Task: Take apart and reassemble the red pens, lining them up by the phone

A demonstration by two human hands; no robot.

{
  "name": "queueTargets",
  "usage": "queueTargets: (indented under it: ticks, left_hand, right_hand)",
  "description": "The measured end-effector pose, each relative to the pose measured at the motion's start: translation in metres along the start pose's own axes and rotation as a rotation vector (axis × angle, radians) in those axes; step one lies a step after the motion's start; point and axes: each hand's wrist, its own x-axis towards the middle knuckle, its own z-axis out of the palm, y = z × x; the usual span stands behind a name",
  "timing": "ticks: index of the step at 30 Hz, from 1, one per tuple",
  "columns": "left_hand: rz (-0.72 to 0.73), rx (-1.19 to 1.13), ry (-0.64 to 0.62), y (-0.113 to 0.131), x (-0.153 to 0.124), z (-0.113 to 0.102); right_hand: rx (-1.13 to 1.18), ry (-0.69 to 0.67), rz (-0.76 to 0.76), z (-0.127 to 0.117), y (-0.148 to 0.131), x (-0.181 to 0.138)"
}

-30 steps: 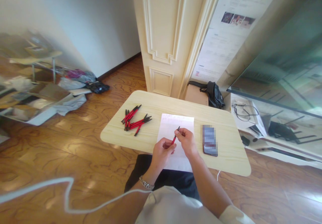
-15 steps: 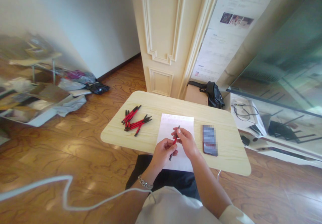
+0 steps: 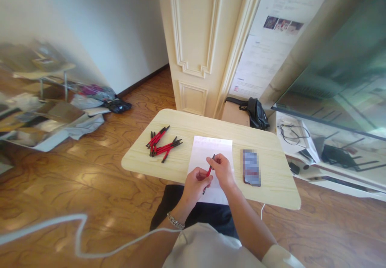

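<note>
Pen: one red-and-black pen (image 3: 208, 172) held slanting above the sheet (image 3: 200, 150), toward the table's (image 3: 177, 165) near edge; handling judged in progress, not finished, both hands being engaged.
Left hand (image 3: 195, 183): thumb and fingers closed around the lower barrel.
Right hand (image 3: 221, 170): pinching the upper black end.
Pen joints: hidden by fingers; completeness cannot be told.
Pile (image 3: 166, 148): several similar pens, apparently whole, toward the table's left edge; whether finished or awaiting handling, cannot tell.
Phone (image 3: 251, 168): between sheet and right edge, touched by neither hand.
</note>
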Motion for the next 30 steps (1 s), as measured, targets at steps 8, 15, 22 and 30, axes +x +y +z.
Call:
queueTargets:
  ticks: [8, 15, 22, 30]
  left_hand:
    - [-0.13, -0.132, -0.156, 0.015, 0.001, 0.0]
    - [-0.03, -0.012, -0.049, -0.003, 0.004, -0.003]
    - [-0.089, -0.06, -0.102, -0.002, 0.001, -0.003]
    - [-0.11, -0.122, -0.192, 0.009, 0.003, -0.004]
  right_hand:
    - [0.129, -0.15, 0.072, -0.012, -0.022, 0.002]
    - [0.055, -0.1, 0.05, -0.009, -0.009, 0.002]
    - [0.046, -0.075, 0.042, -0.003, 0.002, -0.001]
    - [0.118, -0.208, 0.087, -0.015, -0.011, 0.002]
